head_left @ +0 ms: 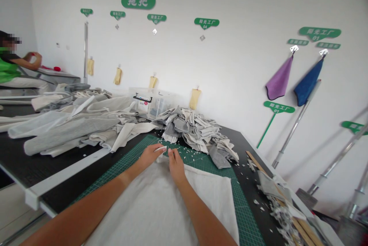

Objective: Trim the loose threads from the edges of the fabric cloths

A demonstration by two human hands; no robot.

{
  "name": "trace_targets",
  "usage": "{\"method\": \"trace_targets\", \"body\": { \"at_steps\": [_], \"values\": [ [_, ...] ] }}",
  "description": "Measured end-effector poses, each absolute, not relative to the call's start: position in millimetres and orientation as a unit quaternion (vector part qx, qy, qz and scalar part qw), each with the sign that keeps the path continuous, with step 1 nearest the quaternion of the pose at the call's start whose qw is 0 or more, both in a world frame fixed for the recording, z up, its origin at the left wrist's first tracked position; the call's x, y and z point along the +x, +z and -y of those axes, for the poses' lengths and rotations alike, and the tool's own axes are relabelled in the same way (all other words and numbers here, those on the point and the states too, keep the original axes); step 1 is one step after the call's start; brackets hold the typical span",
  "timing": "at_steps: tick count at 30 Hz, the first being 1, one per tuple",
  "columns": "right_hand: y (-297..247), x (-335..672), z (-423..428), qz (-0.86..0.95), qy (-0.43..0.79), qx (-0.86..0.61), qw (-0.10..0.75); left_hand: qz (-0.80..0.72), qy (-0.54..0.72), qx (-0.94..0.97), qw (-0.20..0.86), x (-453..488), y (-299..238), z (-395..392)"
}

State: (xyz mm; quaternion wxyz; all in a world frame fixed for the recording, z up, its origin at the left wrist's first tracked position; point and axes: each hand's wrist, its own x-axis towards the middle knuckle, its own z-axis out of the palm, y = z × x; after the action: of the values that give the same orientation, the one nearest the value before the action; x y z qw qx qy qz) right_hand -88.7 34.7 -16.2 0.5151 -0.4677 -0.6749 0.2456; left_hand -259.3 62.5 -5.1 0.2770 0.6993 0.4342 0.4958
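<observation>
Left hand [151,155], right hand [176,163] pinch pale cloth [146,203], bottom cut off.

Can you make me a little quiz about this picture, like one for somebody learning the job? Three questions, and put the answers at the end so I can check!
1. True or false: the left hand and the right hand are close together at the far edge of the pale cloth.
2. Pick one: what is under part of the pale cloth? A) a red towel; B) a green mat; C) a wooden tray.
3. Count: how many yellow gloves hang on the wall?

Key: 1. True. 2. B. 3. Four.
</observation>
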Motion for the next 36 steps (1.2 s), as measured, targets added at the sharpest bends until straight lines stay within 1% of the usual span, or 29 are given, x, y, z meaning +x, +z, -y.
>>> {"method": "trace_targets", "body": {
  "at_steps": [9, 18, 23, 28, 36],
  "values": [
    [-14.5, -89.0, -33.5, 0.689, 0.243, -0.458, 0.507, -0.423, 0.498, 0.707, 0.27, -258.9, -4.2, -59.8],
    [-18.9, -89.4, -37.2, 0.674, 0.252, -0.464, 0.516, -0.422, 0.501, 0.705, 0.271, -256.7, -0.7, -57.6],
    [-16.4, -90.3, -35.3, 0.693, 0.243, -0.442, 0.515, -0.419, 0.506, 0.704, 0.269, -257.4, 0.4, -57.5],
    [-17.6, -91.5, -34.5, 0.676, 0.263, -0.459, 0.512, -0.424, 0.505, 0.702, 0.267, -257.3, -1.3, -58.2],
    [-15.6, -92.7, -29.0, 0.688, 0.26, -0.451, 0.506, -0.42, 0.5, 0.707, 0.271, -258.7, -1.6, -59.6]
  ]
}}
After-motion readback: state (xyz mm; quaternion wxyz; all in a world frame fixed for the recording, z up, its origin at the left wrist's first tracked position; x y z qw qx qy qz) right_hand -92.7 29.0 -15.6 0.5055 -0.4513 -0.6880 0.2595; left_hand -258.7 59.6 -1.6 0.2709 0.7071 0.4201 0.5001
